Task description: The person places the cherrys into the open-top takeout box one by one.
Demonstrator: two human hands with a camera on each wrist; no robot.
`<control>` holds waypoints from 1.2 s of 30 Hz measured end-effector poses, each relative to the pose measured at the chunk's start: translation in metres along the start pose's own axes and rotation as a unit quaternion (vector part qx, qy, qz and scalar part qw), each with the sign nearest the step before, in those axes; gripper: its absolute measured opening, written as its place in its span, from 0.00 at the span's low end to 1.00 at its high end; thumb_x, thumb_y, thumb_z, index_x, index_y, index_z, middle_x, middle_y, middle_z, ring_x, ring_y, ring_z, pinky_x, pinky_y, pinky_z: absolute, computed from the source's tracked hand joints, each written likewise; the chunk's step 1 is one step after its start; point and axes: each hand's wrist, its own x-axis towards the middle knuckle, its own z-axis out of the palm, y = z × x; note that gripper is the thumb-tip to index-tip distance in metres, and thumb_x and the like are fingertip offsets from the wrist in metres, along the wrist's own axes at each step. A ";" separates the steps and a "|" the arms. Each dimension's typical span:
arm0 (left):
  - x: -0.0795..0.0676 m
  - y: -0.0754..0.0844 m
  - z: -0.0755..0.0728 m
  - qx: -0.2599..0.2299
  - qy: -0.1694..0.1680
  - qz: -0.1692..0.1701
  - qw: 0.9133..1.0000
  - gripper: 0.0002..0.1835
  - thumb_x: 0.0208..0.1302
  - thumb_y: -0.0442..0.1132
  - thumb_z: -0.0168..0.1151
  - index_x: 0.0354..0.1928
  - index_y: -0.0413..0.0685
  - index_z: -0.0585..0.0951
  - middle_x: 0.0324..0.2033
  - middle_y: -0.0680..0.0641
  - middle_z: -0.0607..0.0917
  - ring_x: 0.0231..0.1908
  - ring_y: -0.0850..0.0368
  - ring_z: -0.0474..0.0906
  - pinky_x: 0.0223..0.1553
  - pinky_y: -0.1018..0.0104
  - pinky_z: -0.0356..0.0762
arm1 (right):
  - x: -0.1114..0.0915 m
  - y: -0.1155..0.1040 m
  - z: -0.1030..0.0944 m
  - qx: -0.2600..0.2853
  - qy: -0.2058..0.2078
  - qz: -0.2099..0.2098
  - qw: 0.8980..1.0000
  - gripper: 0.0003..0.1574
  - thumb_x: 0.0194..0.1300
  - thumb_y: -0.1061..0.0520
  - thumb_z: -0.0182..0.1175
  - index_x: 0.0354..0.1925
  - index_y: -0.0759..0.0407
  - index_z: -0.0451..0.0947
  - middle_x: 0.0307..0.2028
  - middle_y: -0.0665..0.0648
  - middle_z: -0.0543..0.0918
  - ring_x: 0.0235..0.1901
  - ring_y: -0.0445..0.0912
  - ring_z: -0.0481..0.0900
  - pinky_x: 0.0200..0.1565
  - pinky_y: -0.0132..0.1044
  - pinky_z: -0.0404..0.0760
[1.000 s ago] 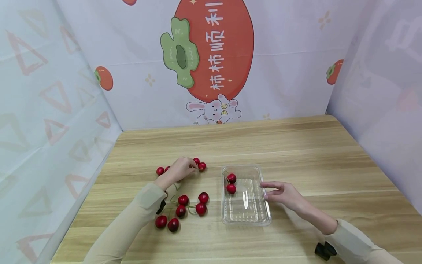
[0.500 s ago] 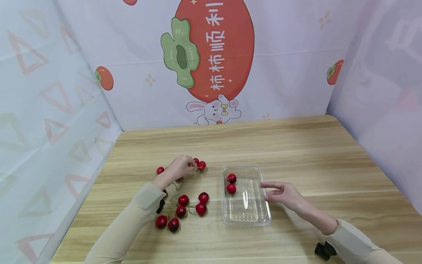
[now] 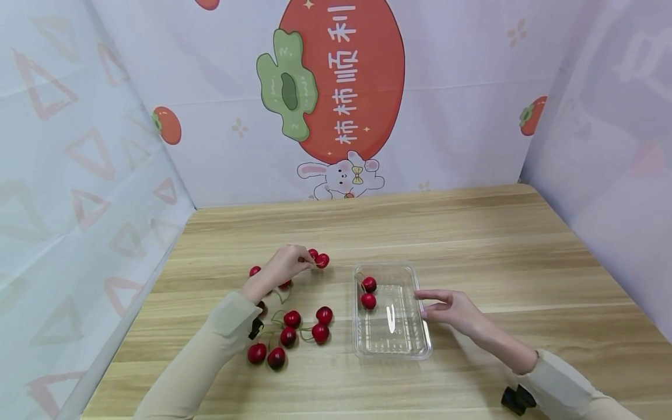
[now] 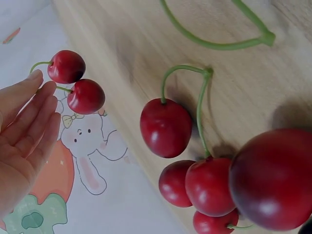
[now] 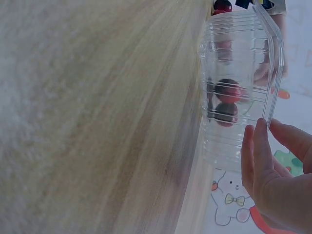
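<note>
My left hand (image 3: pixel 287 262) pinches the green stem of a cherry pair (image 3: pixel 322 261) between thumb and fingertips. In the left wrist view that pair of cherries (image 4: pixel 86 96) hangs just beyond the fingertips, off the tabletop. My right hand (image 3: pixel 452 309) holds the right rim of a clear plastic box (image 3: pixel 391 344), thumb and fingers meeting at its edge in the right wrist view. Inside the box, near its left wall, lie two joined cherries (image 3: pixel 368 301).
More paired cherries lie on the wooden table (image 3: pixel 472 233) left of the box, including a near pair (image 3: pixel 276 358) and one pair (image 3: pixel 320 333) closest to the box. Others sit partly hidden under the left forearm (image 3: pixel 210 344). Printed cloth walls (image 3: pixel 220 163) enclose the table.
My left hand has risen slightly, lifting the pinched cherry pair a little. The right hand and the box have stayed put.
</note>
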 end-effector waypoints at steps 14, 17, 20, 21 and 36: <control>-0.001 0.018 -0.006 -0.015 0.016 0.026 0.999 0.02 0.51 0.29 0.63 0.28 0.40 0.83 0.27 0.48 0.83 0.30 0.57 0.79 0.33 0.72 0.77 | 0.000 -0.001 0.000 -0.003 -0.003 0.007 1.000 0.35 0.55 0.56 0.60 0.57 0.72 0.62 0.46 0.69 0.76 0.42 0.51 0.79 0.47 0.41 0.74; -0.001 0.022 -0.006 -0.008 0.021 0.045 0.999 0.03 0.50 0.29 0.63 0.29 0.39 0.83 0.27 0.48 0.83 0.31 0.57 0.79 0.34 0.71 0.77 | 0.000 -0.001 0.000 -0.004 -0.005 0.007 1.000 0.35 0.55 0.56 0.60 0.57 0.72 0.62 0.46 0.68 0.77 0.42 0.51 0.79 0.48 0.41 0.74; -0.002 0.027 -0.006 -0.004 0.024 0.057 0.998 0.03 0.50 0.29 0.63 0.29 0.39 0.83 0.28 0.48 0.83 0.32 0.57 0.79 0.35 0.70 0.77 | 0.000 -0.001 -0.001 -0.004 -0.005 0.006 1.000 0.35 0.56 0.56 0.60 0.57 0.72 0.62 0.46 0.68 0.76 0.42 0.50 0.79 0.48 0.41 0.74; -0.002 0.028 -0.007 -0.001 0.025 0.061 0.998 0.03 0.50 0.29 0.63 0.29 0.39 0.83 0.28 0.48 0.83 0.32 0.57 0.79 0.36 0.70 0.77 | 0.000 -0.001 -0.001 -0.004 -0.005 0.006 1.000 0.35 0.56 0.56 0.60 0.57 0.72 0.62 0.46 0.68 0.76 0.42 0.50 0.79 0.48 0.41 0.74; 0.000 0.046 -0.008 0.004 0.036 0.100 0.994 0.03 0.49 0.29 0.64 0.29 0.41 0.83 0.27 0.49 0.83 0.31 0.58 0.78 0.35 0.70 0.77 | 0.000 0.001 -0.001 0.000 -0.008 0.006 1.000 0.35 0.55 0.56 0.60 0.57 0.72 0.62 0.44 0.68 0.78 0.42 0.51 0.79 0.49 0.45 0.73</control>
